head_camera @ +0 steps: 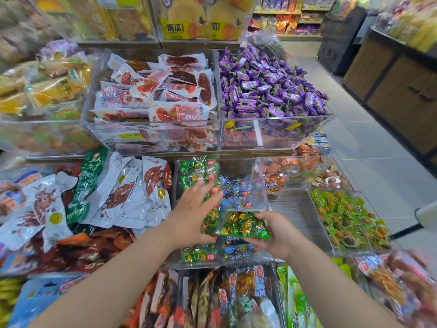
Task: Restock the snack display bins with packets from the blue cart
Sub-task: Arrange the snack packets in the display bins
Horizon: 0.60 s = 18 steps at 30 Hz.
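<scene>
A clear snack bin [261, 197] in the middle of the display holds green and blue packets. My right hand [276, 235] grips a green packet of gold-wrapped sweets [243, 224] by its right edge, just above the bin's front half. My left hand [191, 211] lies flat with fingers spread over the packets on the bin's left side, touching the held packet's left edge. The blue cart is out of view.
Packed bins surround this one: white and green meat packets [113, 192] on the left, purple sweets [269, 88] above, green-wrapped snacks [347, 218] on the right, more packets [224, 297] below. A tiled aisle [369, 147] runs along the right past wooden cabinets [397, 86].
</scene>
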Each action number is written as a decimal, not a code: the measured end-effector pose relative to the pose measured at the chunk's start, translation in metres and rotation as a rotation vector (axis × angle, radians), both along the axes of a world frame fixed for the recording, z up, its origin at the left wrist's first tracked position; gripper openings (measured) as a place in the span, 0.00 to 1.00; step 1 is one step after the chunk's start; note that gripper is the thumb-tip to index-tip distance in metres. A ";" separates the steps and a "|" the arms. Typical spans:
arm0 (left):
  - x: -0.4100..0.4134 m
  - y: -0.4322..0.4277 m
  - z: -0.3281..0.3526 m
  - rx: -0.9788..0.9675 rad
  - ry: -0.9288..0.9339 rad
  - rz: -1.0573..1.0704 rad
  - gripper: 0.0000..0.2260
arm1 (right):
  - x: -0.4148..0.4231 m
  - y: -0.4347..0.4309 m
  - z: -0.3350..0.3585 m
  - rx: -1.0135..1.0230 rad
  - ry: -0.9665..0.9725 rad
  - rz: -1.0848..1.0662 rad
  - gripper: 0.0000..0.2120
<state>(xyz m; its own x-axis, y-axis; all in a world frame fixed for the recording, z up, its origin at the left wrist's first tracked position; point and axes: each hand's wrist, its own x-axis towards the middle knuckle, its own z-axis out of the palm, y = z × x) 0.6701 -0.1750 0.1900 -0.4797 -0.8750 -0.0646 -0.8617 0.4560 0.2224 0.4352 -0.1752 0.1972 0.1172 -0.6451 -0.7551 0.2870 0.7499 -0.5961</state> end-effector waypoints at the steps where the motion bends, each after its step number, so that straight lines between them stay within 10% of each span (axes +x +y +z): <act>1: -0.002 0.009 0.005 0.024 0.150 -0.029 0.45 | 0.001 -0.001 0.003 0.064 -0.043 0.057 0.09; 7: 0.006 0.033 0.014 0.191 0.570 0.213 0.20 | 0.017 -0.003 0.011 0.176 -0.145 0.321 0.26; 14: 0.022 0.038 0.000 0.397 0.671 0.466 0.10 | 0.037 0.001 0.023 -0.606 0.323 0.483 0.11; 18: 0.030 0.036 0.003 0.399 0.671 0.596 0.15 | 0.048 -0.010 0.032 -0.914 0.761 0.852 0.21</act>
<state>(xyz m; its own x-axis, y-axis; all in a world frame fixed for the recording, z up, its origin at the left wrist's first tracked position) 0.7000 -0.1393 0.1928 -0.0121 -0.9589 -0.2835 -0.5646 -0.2275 0.7934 0.4833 -0.1854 0.2289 0.4693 -0.8641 -0.1819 -0.6352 -0.1873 -0.7493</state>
